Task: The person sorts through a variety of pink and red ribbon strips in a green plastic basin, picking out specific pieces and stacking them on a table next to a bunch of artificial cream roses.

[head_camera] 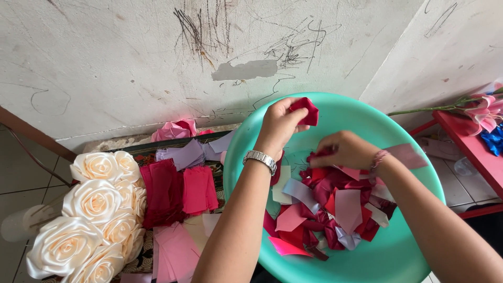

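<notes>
Currently the left hand (280, 126) is closed around a folded piece of dark red satin fabric (306, 110), held above the round turquoise plastic basin (403, 251). The right hand (346, 149) pinches another red scrap at the top of the loose heap of red, pink and lilac fabric pieces (330, 209) inside the basin. Progress, as judged: sorted stacks of magenta and pink fabric squares (178, 191) lie beside the basin, near a bunch of finished cream satin roses (91, 220) — the heap remains large, so most pieces are unprocessed.
</notes>
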